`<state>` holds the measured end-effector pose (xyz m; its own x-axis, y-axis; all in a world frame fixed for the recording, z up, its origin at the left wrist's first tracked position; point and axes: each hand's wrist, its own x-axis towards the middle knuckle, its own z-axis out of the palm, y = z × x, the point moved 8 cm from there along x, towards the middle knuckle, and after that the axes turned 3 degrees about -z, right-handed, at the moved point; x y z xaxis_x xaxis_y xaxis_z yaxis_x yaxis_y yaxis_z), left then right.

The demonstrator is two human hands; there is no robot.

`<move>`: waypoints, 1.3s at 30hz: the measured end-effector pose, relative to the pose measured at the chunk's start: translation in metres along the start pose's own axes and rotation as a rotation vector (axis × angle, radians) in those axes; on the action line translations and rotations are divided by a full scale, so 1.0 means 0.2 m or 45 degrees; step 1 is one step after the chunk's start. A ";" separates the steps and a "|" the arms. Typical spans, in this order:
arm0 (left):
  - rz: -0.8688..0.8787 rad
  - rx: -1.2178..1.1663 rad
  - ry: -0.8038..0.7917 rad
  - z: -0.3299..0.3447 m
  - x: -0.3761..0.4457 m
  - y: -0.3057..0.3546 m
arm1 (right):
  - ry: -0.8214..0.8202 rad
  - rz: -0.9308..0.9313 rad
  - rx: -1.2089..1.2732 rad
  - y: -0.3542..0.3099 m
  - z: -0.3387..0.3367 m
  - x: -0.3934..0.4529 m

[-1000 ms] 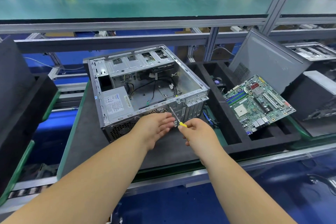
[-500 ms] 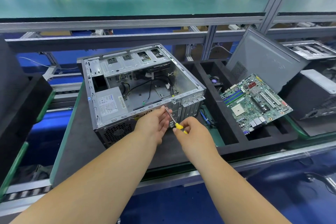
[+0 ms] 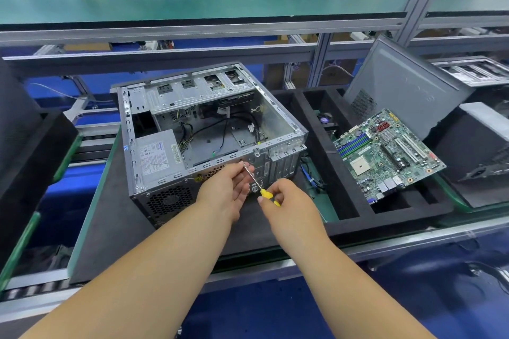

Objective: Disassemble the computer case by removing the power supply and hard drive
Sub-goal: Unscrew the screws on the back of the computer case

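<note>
Now | right hand (image 3: 286, 201) gripping screwdriver (image 3: 257, 183), tip newly risen by left hand (image 3: 228, 190) fingertips, pinching shaft | probably power supply (image 3: 157, 157) screw

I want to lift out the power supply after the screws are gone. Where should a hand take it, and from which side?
Likely grip the power supply by its two long side faces, coming down from above through the open top of the computer case. Its labelled top face lies flat and exposed, while the case's walls close in its left and near sides. The right side, toward the cables, looks freest for fingers.
</note>
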<state>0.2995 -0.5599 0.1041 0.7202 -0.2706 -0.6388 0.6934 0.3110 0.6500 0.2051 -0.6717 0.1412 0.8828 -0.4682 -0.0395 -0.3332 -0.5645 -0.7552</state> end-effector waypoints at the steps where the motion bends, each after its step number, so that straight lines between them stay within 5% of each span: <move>1: -0.002 0.004 -0.002 0.00 0.00 -0.01 | -0.007 0.002 -0.011 0.01 0.00 0.00; 13: -0.021 0.114 -0.053 0.11 0.00 -0.08 | -0.022 0.028 0.003 0.17 -0.17 -0.01; 21: -0.091 0.742 -0.372 0.40 -0.09 -0.35 | 0.061 0.247 0.502 0.34 -0.36 0.04; 30: -0.152 0.766 -0.480 0.53 -0.06 -0.42 | 0.058 0.266 0.707 0.52 -0.44 0.12; 39: 0.055 1.009 -0.225 0.43 0.06 -0.30 | 0.185 0.273 0.215 0.70 -0.49 0.30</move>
<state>0.2682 -0.6604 0.0937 0.6939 -0.4333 -0.5750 0.4274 -0.3948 0.8133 0.1787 -0.8453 0.0983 0.7373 -0.6639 -0.1251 -0.4364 -0.3266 -0.8384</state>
